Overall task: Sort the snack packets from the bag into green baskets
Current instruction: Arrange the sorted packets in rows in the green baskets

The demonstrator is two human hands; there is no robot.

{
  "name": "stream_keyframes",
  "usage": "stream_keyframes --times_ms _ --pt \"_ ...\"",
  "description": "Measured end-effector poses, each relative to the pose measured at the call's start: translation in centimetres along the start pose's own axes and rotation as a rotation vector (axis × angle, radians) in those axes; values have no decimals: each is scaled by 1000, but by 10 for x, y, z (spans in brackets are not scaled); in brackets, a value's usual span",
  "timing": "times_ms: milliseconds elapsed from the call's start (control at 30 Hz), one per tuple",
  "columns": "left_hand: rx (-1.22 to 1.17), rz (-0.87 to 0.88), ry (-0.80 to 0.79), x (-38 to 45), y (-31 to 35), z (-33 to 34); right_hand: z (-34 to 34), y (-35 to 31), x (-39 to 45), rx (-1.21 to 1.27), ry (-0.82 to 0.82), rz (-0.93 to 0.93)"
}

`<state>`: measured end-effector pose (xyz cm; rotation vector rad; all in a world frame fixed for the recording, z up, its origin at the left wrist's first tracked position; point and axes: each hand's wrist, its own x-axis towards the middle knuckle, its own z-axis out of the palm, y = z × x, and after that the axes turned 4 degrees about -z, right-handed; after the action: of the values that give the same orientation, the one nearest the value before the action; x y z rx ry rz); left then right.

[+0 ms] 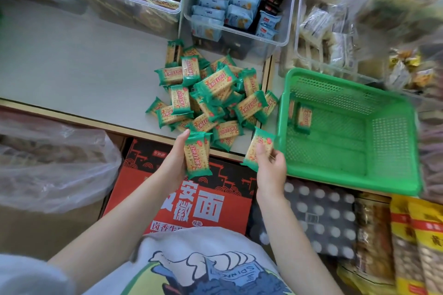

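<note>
Head view: the red box [191, 199] below the hands reads 安徽面. Left hand [176, 158] grips one green-edged cracker packet [197, 154]; right hand [269, 165] pinches another packet [257, 148], just beside the green basket [335, 175]. The pile [211, 96] lies just beyond both hands.

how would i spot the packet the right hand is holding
Find the green basket on the right. Just off its near left corner, the right hand pinches one green cracker packet. Unlike the pile on the shelf, it is lifted clear, tilted toward the basket.
</note>
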<state>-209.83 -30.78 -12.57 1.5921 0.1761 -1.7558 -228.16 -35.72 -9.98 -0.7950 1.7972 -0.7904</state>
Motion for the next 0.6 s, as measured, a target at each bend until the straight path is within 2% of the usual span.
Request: stream_keyframes --times_ms 200,267,333,400,500,600 --pt "94 10 -162 -16 7 40 -41 -30 -34 -21 55 -295" --pt "123 23 -249 -23 5 55 -40 -31 -37 -130 -83 -358" --pt "157 47 -330 -29 1 71 -37 -28 -40 -400 -331 -386" --pt "220 90 -348 -33 -4 85 -37 -23 -42 -605 -447 -408" --pt "208 124 -312 -34 -7 96 -44 -21 -37 -460 -405 -334" --pt "189 97 -358 -32 -9 106 -53 -24 -25 -285 -419 -159"
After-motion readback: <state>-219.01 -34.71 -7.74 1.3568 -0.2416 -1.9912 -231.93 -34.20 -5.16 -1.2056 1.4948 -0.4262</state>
